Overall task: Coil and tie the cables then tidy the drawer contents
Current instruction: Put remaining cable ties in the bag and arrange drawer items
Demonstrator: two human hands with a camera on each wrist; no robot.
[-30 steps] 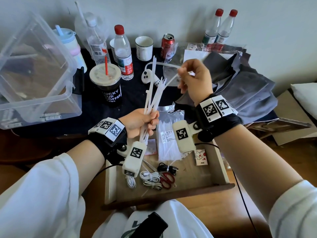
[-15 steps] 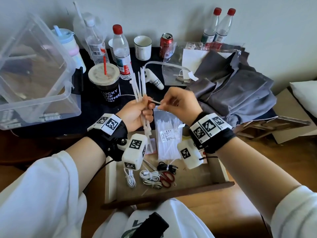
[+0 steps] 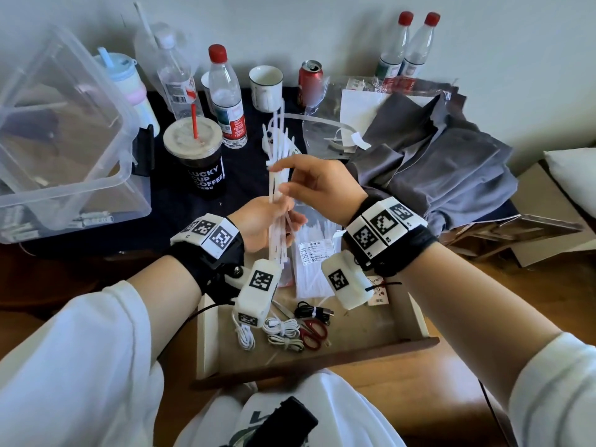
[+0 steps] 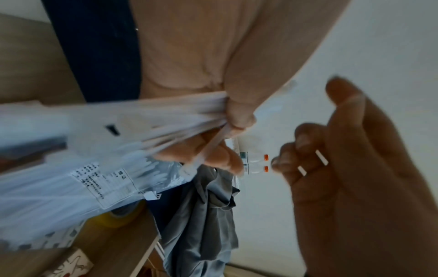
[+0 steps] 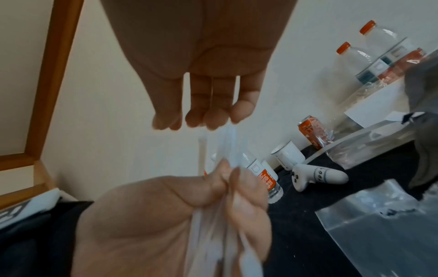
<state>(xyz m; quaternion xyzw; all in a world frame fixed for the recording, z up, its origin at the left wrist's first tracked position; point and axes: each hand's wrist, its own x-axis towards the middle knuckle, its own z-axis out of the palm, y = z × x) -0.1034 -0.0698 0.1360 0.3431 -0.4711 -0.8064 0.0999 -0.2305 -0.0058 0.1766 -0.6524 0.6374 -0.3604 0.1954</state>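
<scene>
White cable ties (image 3: 278,175); red-handled scissors (image 3: 312,332); grey cloth (image 3: 445,162); red-capped bottles (image 3: 407,43); black-white checker wrist tags (image 3: 377,225).

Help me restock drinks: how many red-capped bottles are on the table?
3. One red-capped bottle stands just behind the coffee cup; the other two stand side by side at the back, right of the red can. Clutter could hide more.

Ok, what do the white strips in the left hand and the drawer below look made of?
Zip ties: thin, milky, slightly see-through strips that bow and splay, so probably nylon or similar plastic. The left hand grips them; the right hand pinches some. Drawer: brown grained front, paler sides, matte, so likely wood or wood board.
</scene>
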